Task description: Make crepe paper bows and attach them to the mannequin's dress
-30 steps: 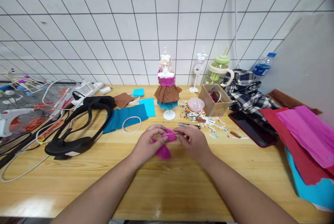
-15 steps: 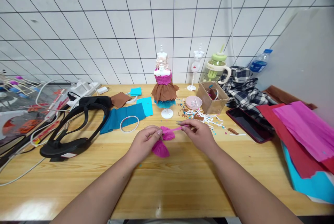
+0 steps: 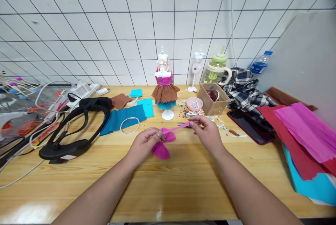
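A magenta crepe-paper bow [image 3: 161,150], pleated into two fans, is pinched at its middle by my left hand [image 3: 147,142]. From that middle a narrow magenta paper strip [image 3: 179,126] runs up to the right, its far end between the thumb and fingers of my right hand [image 3: 206,131]. Both hands are closed, a little above the table. Beneath the strip and partly behind my right hand, scissors [image 3: 183,125] show only in part. Behind the bow stands a small mannequin [image 3: 166,88] in a magenta top and a brown and teal paper skirt.
Paper scraps [image 3: 187,110] lie around a pink dish [image 3: 194,104] and a cardboard box [image 3: 214,99]. To the left are a white ring [image 3: 130,125], teal paper [image 3: 123,118] and a black headset [image 3: 76,127]. A phone [image 3: 250,126] and coloured paper sheets [image 3: 301,144] are at the right.
My right hand has moved slightly right, drawing the strip out longer and straighter. The scissors now show below the strip. My left hand keeps its pinch on the bow.
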### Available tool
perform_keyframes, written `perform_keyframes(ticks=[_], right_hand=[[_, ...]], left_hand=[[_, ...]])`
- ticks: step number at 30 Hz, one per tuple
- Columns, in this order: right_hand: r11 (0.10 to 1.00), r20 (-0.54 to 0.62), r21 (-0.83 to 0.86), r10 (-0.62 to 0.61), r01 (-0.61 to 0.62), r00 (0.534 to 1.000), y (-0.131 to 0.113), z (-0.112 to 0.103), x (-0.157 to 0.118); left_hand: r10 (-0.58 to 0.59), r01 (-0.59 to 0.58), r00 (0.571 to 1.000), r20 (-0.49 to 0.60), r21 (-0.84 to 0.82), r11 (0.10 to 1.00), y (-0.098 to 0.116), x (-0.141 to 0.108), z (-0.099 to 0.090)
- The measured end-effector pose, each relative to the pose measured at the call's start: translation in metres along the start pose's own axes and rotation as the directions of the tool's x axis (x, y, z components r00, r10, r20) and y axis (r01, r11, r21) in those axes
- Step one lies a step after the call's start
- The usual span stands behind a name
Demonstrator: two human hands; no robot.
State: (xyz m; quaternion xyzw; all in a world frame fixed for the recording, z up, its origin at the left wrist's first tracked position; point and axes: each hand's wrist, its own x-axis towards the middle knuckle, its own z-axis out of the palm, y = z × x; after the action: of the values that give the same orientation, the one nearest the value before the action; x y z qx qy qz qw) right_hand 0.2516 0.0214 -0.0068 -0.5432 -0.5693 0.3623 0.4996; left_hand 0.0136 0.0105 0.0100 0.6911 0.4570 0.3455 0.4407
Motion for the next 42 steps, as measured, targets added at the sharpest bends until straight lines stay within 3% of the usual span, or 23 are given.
perform_keyframes(ticks=[3, 5, 7, 9, 13, 17, 25, 28, 30, 34, 42], right_hand=[[0.992, 0.037, -0.111, -0.063, 0.066, 0.997, -0.002, -0.003, -0.001], [0.950, 0.049, -0.245, -0.189, 0.196, 0.981, -0.005, -0.002, -0.005], [0.884, 0.127, -0.298, -0.338, 0.361, 0.933, -0.010, 0.003, -0.012], [0.866, 0.290, -0.186, -0.403, 0.464, 0.868, -0.015, 0.012, -0.021], [0.955, 0.454, -0.080, -0.220, 0.286, 0.863, -0.017, 0.029, -0.031], [0.987, 0.511, -0.088, -0.070, 0.133, 0.857, -0.013, 0.031, -0.026], [0.972, 0.453, -0.194, -0.029, 0.130, 0.891, -0.011, 0.022, -0.020], [0.986, 0.458, -0.093, -0.081, 0.138, 0.885, -0.013, 0.024, -0.024], [0.995, 0.478, 0.004, -0.090, 0.100, 0.874, -0.014, 0.027, -0.027], [0.998, 0.511, 0.028, 0.036, -0.059, 0.859, -0.009, 0.032, -0.027], [0.992, 0.496, 0.034, 0.088, -0.120, 0.864, -0.002, 0.027, -0.022]], left_hand=[[-0.030, 0.029, 0.998, 0.052, 0.009, 1.000, 0.000, -0.001, 0.000], [-0.033, 0.032, 0.994, 0.104, 0.005, 0.999, 0.001, -0.003, 0.002], [-0.004, -0.001, 0.989, 0.147, 0.032, 0.999, 0.001, -0.004, 0.005], [0.025, -0.042, 0.983, 0.183, 0.093, 0.995, 0.001, -0.004, 0.007], [0.046, -0.078, 0.972, 0.229, 0.133, 0.988, 0.000, -0.004, 0.011], [0.017, -0.065, 0.966, 0.259, 0.176, 0.982, -0.003, -0.004, 0.011], [0.064, -0.134, 0.974, 0.216, 0.325, 0.936, 0.000, -0.003, 0.008], [0.062, -0.132, 0.969, 0.240, 0.289, 0.948, 0.000, -0.004, 0.008], [0.061, -0.130, 0.963, 0.262, 0.251, 0.959, 0.000, -0.004, 0.009], [0.050, -0.109, 0.957, 0.285, 0.195, 0.975, -0.001, -0.004, 0.011], [-0.003, -0.020, 0.995, 0.101, 0.219, 0.975, -0.003, -0.001, 0.005]])
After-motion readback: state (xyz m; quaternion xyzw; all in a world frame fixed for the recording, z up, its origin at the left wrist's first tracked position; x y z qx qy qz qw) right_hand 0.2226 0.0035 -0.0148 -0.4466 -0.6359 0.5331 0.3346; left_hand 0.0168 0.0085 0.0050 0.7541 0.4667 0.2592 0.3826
